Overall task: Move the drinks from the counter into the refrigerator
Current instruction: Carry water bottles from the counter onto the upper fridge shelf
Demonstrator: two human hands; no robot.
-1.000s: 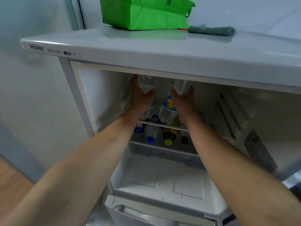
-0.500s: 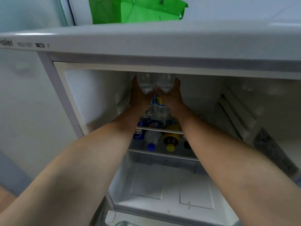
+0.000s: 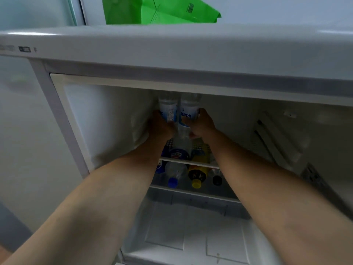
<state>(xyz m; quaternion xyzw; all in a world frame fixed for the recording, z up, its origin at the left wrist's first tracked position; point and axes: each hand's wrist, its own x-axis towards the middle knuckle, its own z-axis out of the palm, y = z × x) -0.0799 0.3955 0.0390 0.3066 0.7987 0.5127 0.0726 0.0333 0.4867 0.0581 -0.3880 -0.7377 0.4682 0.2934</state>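
Both my arms reach deep into the open white refrigerator. My left hand grips a clear water bottle with a pale blue label. My right hand grips a second clear water bottle right beside it; the two bottles touch side by side above the upper wire shelf. Their tops are hidden behind the fridge's top frame. Under my hands a blue-labelled soda bottle lies on that shelf.
On the lower shelf lie several bottles: one with a blue cap, one with a yellow cap, one with a black cap. A green bag sits on the fridge top. The fridge's bottom compartment holds nothing visible.
My hands brought the two water bottles together and pushed them further back into the fridge. My head moved lower and closer, so the fridge top fills more of the view.
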